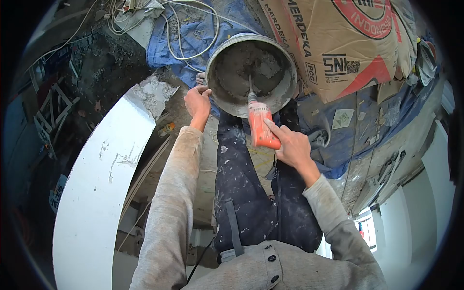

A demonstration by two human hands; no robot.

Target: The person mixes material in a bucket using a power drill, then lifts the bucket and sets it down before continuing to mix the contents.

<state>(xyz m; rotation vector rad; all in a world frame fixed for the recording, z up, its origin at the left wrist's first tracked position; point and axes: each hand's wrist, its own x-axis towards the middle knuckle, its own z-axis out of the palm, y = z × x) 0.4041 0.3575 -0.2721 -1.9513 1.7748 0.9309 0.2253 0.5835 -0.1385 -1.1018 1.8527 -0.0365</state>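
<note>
A round bucket (215, 101) stands between my feet, with wet grey mortar (232, 67) inside. My right hand (294, 147) is wrapped round the grip of a red power drill (261, 121). The drill points down into the bucket, and its rod (251, 84) reaches into the mortar; the rod's lower end is hidden there. My left hand (197, 104) is closed at the bucket's left rim, fingertips at the edge.
Large brown paper cement sacks (333, 43) stand at the upper right. Blue tarpaulin (186, 36) with a pale cable (215, 29) lies beyond the bucket. A white curved board (96, 179) stretches along the left, with grey debris (153, 94) at its top.
</note>
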